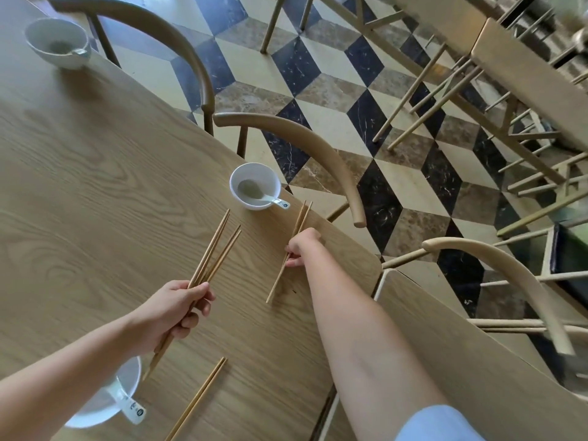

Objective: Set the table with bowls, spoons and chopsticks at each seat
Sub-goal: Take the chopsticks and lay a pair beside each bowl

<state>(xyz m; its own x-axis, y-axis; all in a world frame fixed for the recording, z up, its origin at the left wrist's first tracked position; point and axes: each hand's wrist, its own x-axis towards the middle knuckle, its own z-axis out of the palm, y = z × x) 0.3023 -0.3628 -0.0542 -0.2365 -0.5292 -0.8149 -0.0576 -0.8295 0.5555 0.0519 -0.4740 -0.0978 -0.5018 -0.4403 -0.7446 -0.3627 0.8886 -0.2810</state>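
My left hand [178,308] is closed around a bundle of several wooden chopsticks [216,249] that point up and away over the table. My right hand [300,246] pinches a pair of chopsticks [302,219] lying on the table just right of a white bowl [254,186] with a white spoon [275,202] in it. A second white bowl with a spoon [57,43] stands at the far left seat. A third bowl [105,399] with a spoon sits near me, partly under my left forearm. Another chopstick pair [197,399] lies beside it.
The wooden table [95,186] has a curved edge on the right. Curved-back wooden chairs [305,144] stand pushed in along it, another [509,272] nearer me. More chairs [477,90] stand on the patterned tile floor beyond.
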